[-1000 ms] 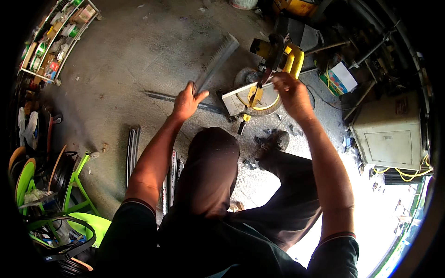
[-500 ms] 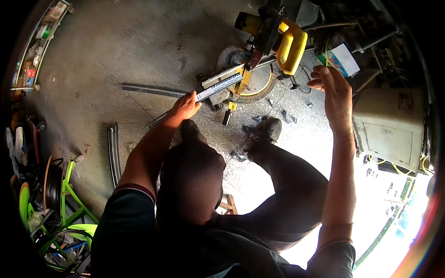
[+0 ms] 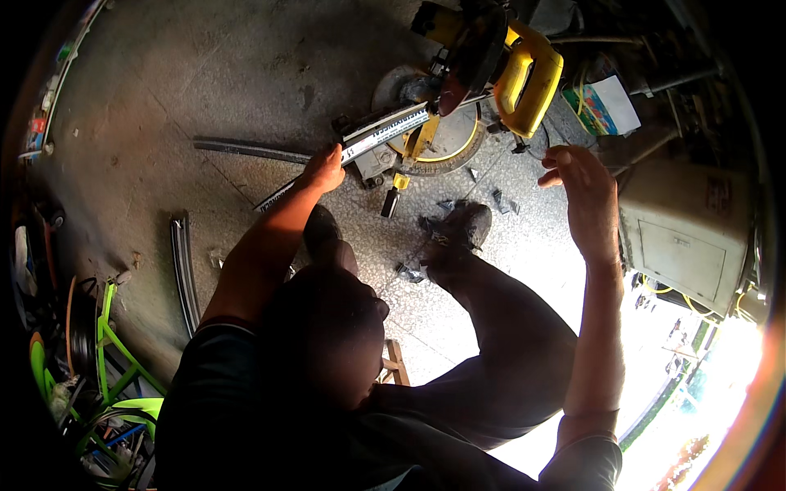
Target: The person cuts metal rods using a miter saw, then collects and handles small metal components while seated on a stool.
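My left hand [image 3: 326, 169] is closed round a long, narrow profile [image 3: 391, 131] with printed white film. The far end of that profile lies along the fence of a miter saw [image 3: 434, 143] on the floor, and its near end slants down left past my wrist. The saw's head is raised, its dark blade guard [image 3: 475, 61] above the profile's end and its yellow handle [image 3: 530, 82] to the right. Empty and with fingers loosely bent apart, my right hand [image 3: 583, 188] hangs in the air just below and right of that handle, not touching it.
Another dark profile [image 3: 246, 149] lies left of the saw, and more strips [image 3: 185, 270] lie farther left. Dark offcuts [image 3: 503, 201] are scattered near my shoe [image 3: 468, 225]. A pale metal cabinet [image 3: 688, 237] stands right; green metal frames [image 3: 123, 368] stand lower left.
The profile in my left hand has come closer in against the saw's fence. My right hand stays raised near the handle, its fingers slightly lower. The whole view has shifted a little.
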Demonstrator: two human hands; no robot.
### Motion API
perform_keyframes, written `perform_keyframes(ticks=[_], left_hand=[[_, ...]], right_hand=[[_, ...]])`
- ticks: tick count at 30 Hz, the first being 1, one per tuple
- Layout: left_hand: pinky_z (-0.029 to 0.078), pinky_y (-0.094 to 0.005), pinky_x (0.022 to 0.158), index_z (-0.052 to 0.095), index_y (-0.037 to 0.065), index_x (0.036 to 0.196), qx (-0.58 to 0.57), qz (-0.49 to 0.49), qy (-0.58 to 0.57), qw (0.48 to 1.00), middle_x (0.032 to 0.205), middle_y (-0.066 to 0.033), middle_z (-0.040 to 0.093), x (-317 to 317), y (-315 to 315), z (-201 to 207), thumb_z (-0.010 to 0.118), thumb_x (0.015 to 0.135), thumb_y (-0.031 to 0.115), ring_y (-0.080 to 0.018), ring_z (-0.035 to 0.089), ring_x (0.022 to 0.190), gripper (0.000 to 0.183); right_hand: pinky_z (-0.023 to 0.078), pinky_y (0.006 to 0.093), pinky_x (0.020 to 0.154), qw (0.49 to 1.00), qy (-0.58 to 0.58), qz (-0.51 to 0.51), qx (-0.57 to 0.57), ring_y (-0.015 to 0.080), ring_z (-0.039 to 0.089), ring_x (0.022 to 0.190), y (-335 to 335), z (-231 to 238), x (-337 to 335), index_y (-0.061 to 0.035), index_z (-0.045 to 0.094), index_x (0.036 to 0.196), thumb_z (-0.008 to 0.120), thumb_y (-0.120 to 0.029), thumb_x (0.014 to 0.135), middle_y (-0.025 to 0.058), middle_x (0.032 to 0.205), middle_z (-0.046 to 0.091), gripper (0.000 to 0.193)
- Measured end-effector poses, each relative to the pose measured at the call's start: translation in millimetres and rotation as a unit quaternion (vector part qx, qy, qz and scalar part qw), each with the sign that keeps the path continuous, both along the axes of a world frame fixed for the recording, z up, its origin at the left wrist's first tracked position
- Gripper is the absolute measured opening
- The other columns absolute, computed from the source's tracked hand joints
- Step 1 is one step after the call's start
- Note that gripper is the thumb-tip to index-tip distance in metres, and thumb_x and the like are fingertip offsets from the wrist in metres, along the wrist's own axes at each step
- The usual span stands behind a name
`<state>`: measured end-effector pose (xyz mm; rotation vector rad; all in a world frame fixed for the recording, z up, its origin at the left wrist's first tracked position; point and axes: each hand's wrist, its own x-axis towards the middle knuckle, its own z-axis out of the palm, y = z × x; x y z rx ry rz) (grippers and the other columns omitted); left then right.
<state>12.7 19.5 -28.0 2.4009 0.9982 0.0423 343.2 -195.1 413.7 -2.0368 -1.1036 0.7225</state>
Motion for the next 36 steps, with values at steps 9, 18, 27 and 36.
perform_keyframes(ticks=[9,18,27,36], left_hand=[[0.054,-0.0501,0.096,0.053,-0.001,0.139,-0.036,0.035,-0.005,0.999,0.126,-0.0257,0.066,5,1,25,0.076,0.085,0.026,-0.0421,0.065,0.115,0.065],[0.054,-0.0516,0.093,0.056,-0.002,0.135,-0.060,0.036,0.017,0.997,0.123,-0.0252,0.069,-18,11,1,0.075,0.089,0.053,-0.0444,0.066,0.112,0.074],[0.056,-0.0545,0.083,0.060,0.002,0.122,0.043,0.037,-0.056,0.997,0.109,-0.0232,0.073,-5,3,14,0.071,0.093,0.053,-0.0453,0.070,0.099,0.059],[0.056,-0.0523,0.085,0.063,0.005,0.115,0.016,0.048,0.001,0.999,0.112,-0.0213,0.072,16,2,41,0.069,0.094,0.052,-0.0431,0.069,0.103,0.052]], right_hand=[[0.055,0.0336,0.081,1.000,0.022,0.004,0.011,0.0193,0.071,0.084,-1,2,-6,0.0069,0.068,0.114,0.057,-0.033,0.110,0.0150,0.100,0.071,0.042],[0.055,0.0317,0.081,0.996,0.055,0.011,0.072,0.0174,0.071,0.085,4,9,-12,0.0058,0.069,0.114,0.059,-0.034,0.109,0.0137,0.098,0.073,0.042],[0.055,0.0339,0.079,0.999,-0.013,-0.001,0.048,0.0191,0.071,0.079,10,19,-11,0.0061,0.071,0.112,0.054,-0.038,0.110,0.0146,0.092,0.072,0.047],[0.056,0.0305,0.076,0.994,0.047,-0.020,0.097,0.0176,0.070,0.081,10,13,-2,0.0055,0.070,0.114,0.061,-0.028,0.108,0.0126,0.093,0.073,0.035]])
